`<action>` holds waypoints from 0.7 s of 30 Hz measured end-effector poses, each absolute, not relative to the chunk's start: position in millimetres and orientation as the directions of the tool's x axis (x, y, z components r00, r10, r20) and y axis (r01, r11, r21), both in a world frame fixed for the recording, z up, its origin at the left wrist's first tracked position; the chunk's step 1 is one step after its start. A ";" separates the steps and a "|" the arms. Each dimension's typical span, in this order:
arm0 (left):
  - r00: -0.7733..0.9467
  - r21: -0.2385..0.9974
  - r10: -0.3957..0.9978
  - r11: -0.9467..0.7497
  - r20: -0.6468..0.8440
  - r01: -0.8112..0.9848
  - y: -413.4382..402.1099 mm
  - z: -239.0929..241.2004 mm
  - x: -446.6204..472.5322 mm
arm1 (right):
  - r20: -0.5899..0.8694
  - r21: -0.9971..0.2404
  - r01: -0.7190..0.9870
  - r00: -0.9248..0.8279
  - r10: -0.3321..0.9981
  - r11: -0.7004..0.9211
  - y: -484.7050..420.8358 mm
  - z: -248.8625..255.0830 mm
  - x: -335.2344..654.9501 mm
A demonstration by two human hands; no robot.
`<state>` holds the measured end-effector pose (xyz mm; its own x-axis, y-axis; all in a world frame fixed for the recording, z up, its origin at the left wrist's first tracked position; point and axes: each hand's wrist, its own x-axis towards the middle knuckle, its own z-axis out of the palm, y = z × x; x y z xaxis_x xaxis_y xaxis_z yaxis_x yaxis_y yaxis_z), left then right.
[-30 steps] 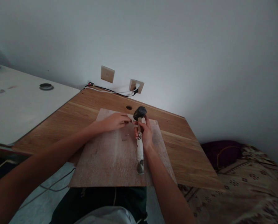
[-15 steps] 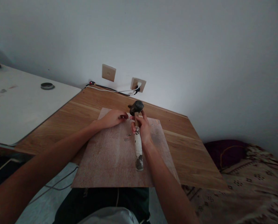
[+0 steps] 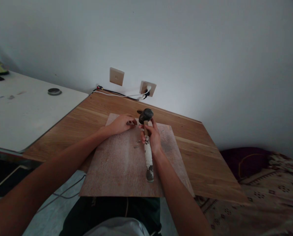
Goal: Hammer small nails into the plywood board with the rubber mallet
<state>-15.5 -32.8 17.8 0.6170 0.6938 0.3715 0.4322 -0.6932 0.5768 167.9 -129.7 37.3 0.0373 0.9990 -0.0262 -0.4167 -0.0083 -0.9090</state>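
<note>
My right hand (image 3: 153, 139) is wrapped round the upper part of a hammer (image 3: 148, 150) with a dark head and a pale, stained wooden handle. The head hangs just above the far part of a thin plywood board (image 3: 117, 167). My left hand (image 3: 121, 124) rests on the board beside the hammer head, its fingers pinched on a small thing that looks like a nail, too small to be sure. A few loose nails (image 3: 137, 143) lie on the board between my hands.
The board lies on a wooden table (image 3: 195, 154) that stands against a white wall. A switch plate (image 3: 116, 76) and a socket with a white plug (image 3: 147, 88) sit behind it. A white table (image 3: 26, 108) with a round lid (image 3: 54, 91) is at the left; a patterned cloth (image 3: 261, 196) at the right.
The hammer head dipped toward my left fingers and rose again slightly. My left hand stayed pinched in place. The camera shifted a little, so everything slid right.
</note>
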 end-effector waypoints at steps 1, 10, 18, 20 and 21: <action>0.616 0.586 0.699 -0.685 0.362 0.433 -33.1 17.8 -15.3 | -0.028 -0.911 -0.413 0.039 0.999 -0.010 -130.2 38.1 166.8; 0.585 0.690 0.733 -0.622 0.347 0.371 -36.2 15.5 -15.8 | 0.004 -0.916 -0.400 -0.042 0.999 -0.013 -140.7 48.8 160.2; 0.580 0.682 0.748 -0.609 0.324 0.404 -31.3 10.8 -15.2 | -0.002 -0.922 -0.387 -0.063 0.998 -0.026 -138.9 43.6 159.5; 0.576 0.680 0.748 -0.612 0.330 0.405 -30.1 9.4 -15.9 | -0.026 -0.930 -0.364 -0.075 0.997 -0.052 -138.1 41.6 159.7; 0.571 0.678 0.748 -0.614 0.337 0.404 -29.6 8.6 -16.2 | -0.047 -0.934 -0.350 -0.079 0.996 -0.072 -137.9 40.9 159.9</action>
<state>-16.2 -29.6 8.6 0.5714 0.7484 0.3368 0.4040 -0.6137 0.6783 159.9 -137.9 40.9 -0.0794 0.9958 -0.0466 -0.3502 -0.0716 -0.9339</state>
